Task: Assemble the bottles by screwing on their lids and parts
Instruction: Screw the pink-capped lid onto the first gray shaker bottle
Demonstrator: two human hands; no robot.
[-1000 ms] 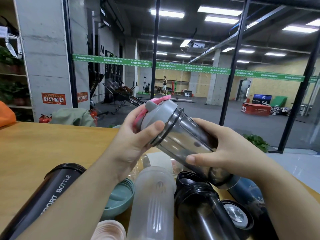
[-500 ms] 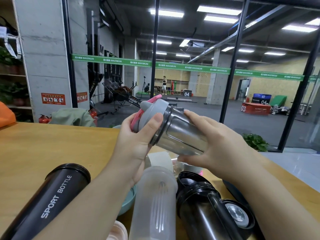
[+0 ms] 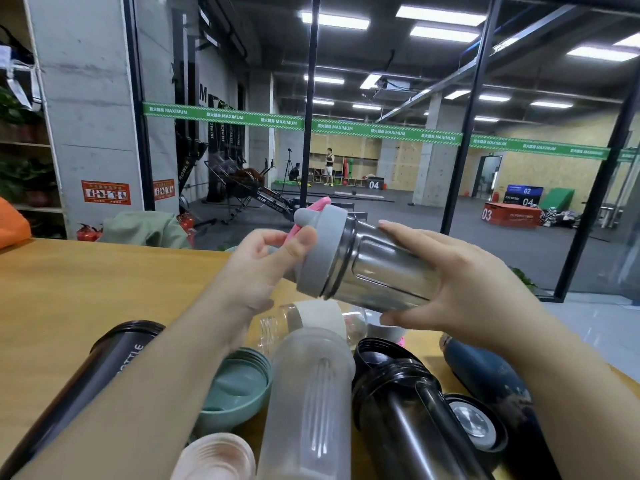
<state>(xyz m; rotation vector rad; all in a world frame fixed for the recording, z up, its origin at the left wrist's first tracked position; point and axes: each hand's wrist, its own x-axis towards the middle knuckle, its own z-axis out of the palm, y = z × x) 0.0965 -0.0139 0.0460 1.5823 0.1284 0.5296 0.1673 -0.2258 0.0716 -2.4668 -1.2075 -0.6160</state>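
Centre frame: right hand grips tilted smoky shaker bottle; left hand fingers curl on its grey lid (pink flip loop), above wooden table

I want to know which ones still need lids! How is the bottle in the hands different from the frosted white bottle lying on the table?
The held bottle is shiny and see-through grey; the frosted bottle is cloudy white. The held bottle wears a grey lid and is up in the air, gripped by the right hand, with the left hand on the lid; no lid shows on the frosted bottle, which nobody touches. Both lie tipped over.
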